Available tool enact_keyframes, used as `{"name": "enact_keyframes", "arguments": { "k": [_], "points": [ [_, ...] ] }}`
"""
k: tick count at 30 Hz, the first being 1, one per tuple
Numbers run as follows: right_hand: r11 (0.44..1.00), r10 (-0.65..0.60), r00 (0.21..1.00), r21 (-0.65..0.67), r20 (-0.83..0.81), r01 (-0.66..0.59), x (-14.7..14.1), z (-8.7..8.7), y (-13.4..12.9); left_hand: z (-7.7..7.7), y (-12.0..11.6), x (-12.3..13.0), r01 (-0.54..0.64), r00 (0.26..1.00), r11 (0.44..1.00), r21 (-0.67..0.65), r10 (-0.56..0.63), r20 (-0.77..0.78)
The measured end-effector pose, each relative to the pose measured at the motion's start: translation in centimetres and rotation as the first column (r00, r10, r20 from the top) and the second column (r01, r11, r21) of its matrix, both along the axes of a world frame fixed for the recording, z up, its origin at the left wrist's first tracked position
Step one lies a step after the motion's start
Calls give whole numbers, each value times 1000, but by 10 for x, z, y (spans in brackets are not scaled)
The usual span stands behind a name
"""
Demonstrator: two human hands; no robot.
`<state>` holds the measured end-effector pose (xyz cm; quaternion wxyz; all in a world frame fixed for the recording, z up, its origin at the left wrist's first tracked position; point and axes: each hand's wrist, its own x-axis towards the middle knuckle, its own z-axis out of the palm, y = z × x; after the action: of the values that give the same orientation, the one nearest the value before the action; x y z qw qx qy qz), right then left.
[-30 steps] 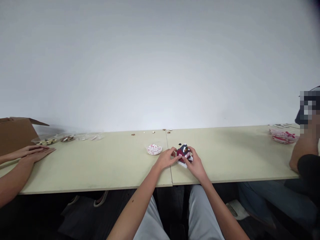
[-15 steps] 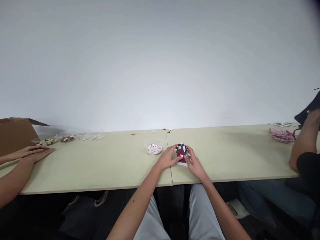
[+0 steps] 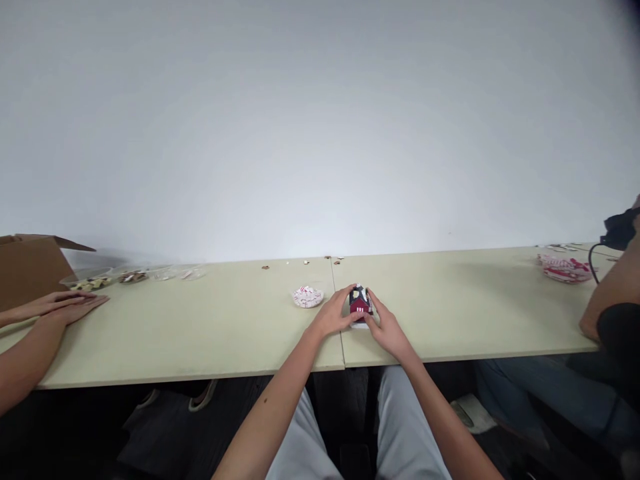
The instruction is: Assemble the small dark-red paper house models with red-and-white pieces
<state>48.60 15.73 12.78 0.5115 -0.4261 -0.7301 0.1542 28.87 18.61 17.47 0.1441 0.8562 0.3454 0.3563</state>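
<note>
Miniature house [image 3: 361,308], red-fronted and dark-roofed, is upright between the person's two hands in the head view, at the desk [image 3: 450,313]; whether its base touches down is hard to tell. The left hand [image 3: 331,316] is clamped on the house's left side, the right hand [image 3: 389,331] on its right. Near the house, to its left, is a heap of red-and-white pieces [image 3: 307,298]. A cardboard box [image 3: 33,272] stands well to its left.

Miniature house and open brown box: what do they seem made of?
Miniature house: perhaps painted wood, card or plastic, from its flat dark-red front; finish too small to tell. Open brown box: probably matte cardboard, from its plain, dull side and thin flap.
</note>
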Motion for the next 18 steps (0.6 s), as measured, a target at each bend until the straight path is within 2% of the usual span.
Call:
{"name": "enact_keyframes", "arguments": {
  "k": [7, 15, 18],
  "points": [
    [996, -51, 999, 67, 11, 50, 0, -1, 1, 3, -3, 1, -30, 1000, 999, -11, 30, -1],
    [995, -80, 997, 60, 18, 79, 0, 0, 0, 3, -2, 0, -67, 997, 997, -28, 67, 25],
    [992, -119, 992, 39, -31, 120, 0, 2, -1, 1, 0, 0, -107, 994, 994, -14, 107, 19]
  ]
}}
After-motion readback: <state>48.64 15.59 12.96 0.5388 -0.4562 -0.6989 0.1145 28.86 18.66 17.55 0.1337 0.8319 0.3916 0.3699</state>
